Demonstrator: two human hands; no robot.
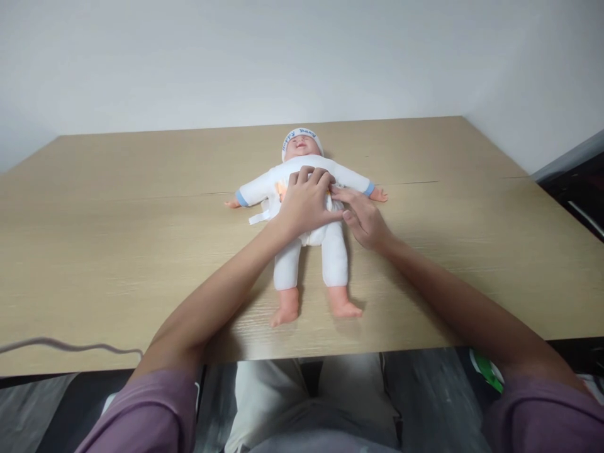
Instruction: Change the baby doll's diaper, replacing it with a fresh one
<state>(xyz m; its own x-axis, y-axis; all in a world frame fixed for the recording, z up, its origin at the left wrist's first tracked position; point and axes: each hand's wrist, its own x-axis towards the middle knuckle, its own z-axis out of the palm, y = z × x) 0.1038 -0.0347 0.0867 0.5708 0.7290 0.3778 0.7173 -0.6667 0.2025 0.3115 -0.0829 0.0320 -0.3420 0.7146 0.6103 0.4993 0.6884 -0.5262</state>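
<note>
A baby doll [302,162] in white clothes with blue cuffs lies on its back, its head away from me. A white diaper [314,238] is around its hips, and a loose white tab [258,218] sticks out at the left side. My left hand [306,201] rests across the diaper's front on the belly, fingers spread and slightly bent. Beside the doll's waist on the right is my right hand [365,219], its fingers stretched out against the diaper's edge and its thumb apart. The left hand partly hides the fingertips of the right and most of the diaper's front.
The doll lies on a light wooden table [117,251] with a thin seam running across it. A grey cable [70,345] lies at the near left edge. Behind the table stands a pale wall [236,63]. A dark object [578,182] is beyond the right edge.
</note>
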